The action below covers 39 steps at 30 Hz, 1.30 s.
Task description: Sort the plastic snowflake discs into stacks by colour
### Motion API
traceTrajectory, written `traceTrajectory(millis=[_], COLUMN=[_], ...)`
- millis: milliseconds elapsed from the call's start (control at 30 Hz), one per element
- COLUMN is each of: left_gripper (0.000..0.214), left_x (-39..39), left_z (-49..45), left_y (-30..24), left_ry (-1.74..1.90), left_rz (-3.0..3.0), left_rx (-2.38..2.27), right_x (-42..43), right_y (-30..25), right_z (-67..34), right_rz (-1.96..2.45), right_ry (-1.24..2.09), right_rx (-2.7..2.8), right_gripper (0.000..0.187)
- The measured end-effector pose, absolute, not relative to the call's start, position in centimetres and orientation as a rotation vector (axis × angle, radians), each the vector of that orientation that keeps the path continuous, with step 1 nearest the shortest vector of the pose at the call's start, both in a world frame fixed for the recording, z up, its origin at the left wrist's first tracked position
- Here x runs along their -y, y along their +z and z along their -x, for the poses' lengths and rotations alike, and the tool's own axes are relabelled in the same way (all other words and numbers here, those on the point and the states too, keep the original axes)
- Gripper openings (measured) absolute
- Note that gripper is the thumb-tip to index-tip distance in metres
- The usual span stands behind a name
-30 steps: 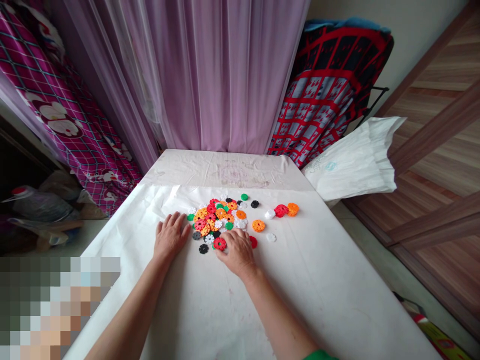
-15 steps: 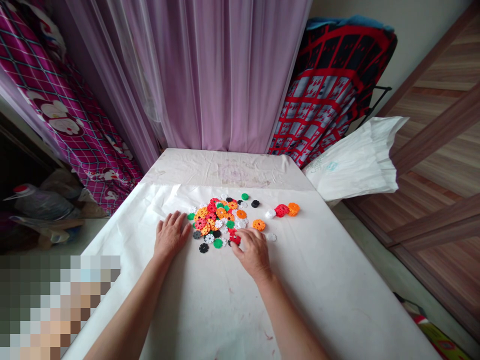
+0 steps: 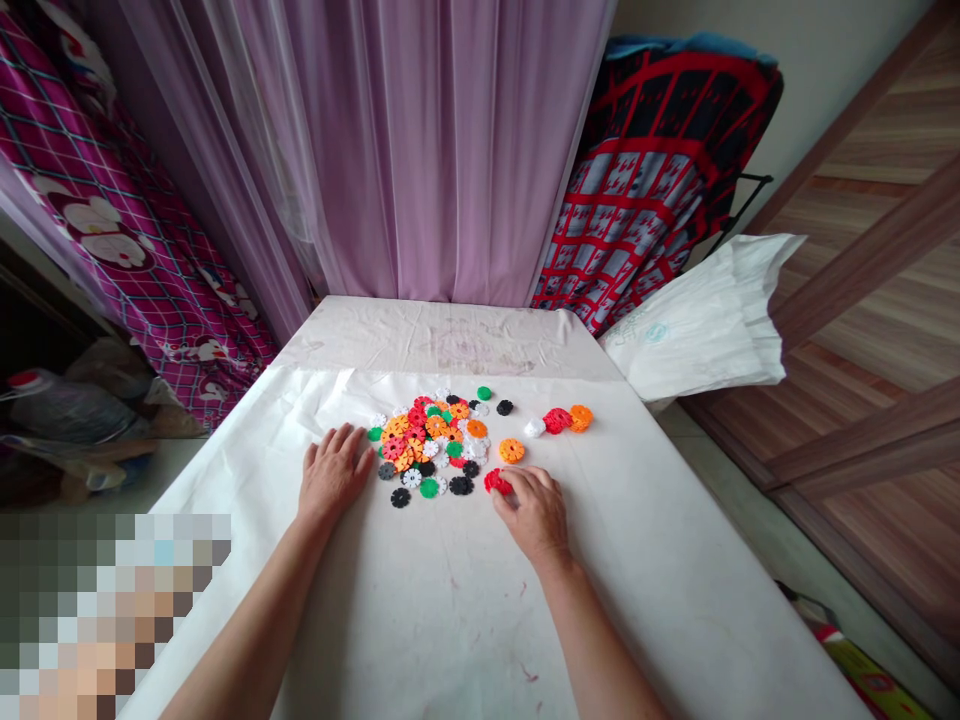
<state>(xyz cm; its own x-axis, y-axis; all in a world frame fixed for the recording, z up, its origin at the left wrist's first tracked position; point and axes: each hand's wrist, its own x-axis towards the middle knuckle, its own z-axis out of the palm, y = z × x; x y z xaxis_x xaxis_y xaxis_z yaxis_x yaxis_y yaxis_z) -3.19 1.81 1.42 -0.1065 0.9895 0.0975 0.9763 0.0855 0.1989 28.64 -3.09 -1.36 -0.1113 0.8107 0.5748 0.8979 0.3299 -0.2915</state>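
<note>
A pile of small plastic snowflake discs (image 3: 431, 440) in orange, red, white, green and black lies on a white sheet-covered table (image 3: 645, 560). My left hand (image 3: 332, 476) rests flat on the sheet just left of the pile, fingers spread. My right hand (image 3: 534, 508) sits right of the pile's near edge, its fingertips pinched on a red disc (image 3: 495, 482). An orange disc (image 3: 512, 450) lies just beyond it. A small cluster of white, red and orange discs (image 3: 559, 419) lies apart to the right.
Purple curtains (image 3: 420, 150) hang behind the table. A red and black patterned cloth (image 3: 660, 170) drapes over a frame at back right, with a white plastic bag (image 3: 705, 320) beside the table's right edge. Pink patterned fabric (image 3: 112, 220) hangs at left.
My right hand slid to the right along the pile's near edge, dragging a red disc out with it. My left hand stayed put.
</note>
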Motion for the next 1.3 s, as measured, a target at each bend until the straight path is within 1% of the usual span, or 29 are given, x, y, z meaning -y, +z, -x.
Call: traceTrajectory(millis=[333,500,667,900,1067,1133,1300], left_gripper=[0.053,0.054,0.055,0.053,0.054,0.054,0.053], left_x=[-1.9,-1.9,-2.0,-2.0,-2.1,-2.1,-2.1], left_z=[3.5,3.5,3.5,3.6,3.6,3.6,3.6], left_y=[0.9,0.9,0.8,0.8,0.9,1.0,0.9], left_ry=[0.381,0.347,0.350,0.374,0.366,0.357,0.373], left_rz=[-2.068,-2.071,-2.078,-2.074,-2.061,-2.058,-2.062], left_rx=[-2.259,-2.262,-2.261,-2.268,-2.250,-2.245,-2.256], right_x=[3.1,3.1,2.8,-2.6,-6.6,-7.4,-8.4], right_y=[-1.2,-1.4,-1.2,1.8,3.1,3.1,3.4], right_z=[-28.5,-28.5,-28.8,-27.6,-26.0,-25.6,-25.0], right_rz=[1.516,1.494,1.493,1.634,1.838,1.884,1.962], right_ry=[-0.083,-0.102,-0.147,-0.106,0.016,0.037,0.132], right_rx=[1.974,1.977,1.963,2.016,2.127,2.174,2.186], right_gripper=[0.010,0.010,0.015,0.014,0.026,0.028,0.023])
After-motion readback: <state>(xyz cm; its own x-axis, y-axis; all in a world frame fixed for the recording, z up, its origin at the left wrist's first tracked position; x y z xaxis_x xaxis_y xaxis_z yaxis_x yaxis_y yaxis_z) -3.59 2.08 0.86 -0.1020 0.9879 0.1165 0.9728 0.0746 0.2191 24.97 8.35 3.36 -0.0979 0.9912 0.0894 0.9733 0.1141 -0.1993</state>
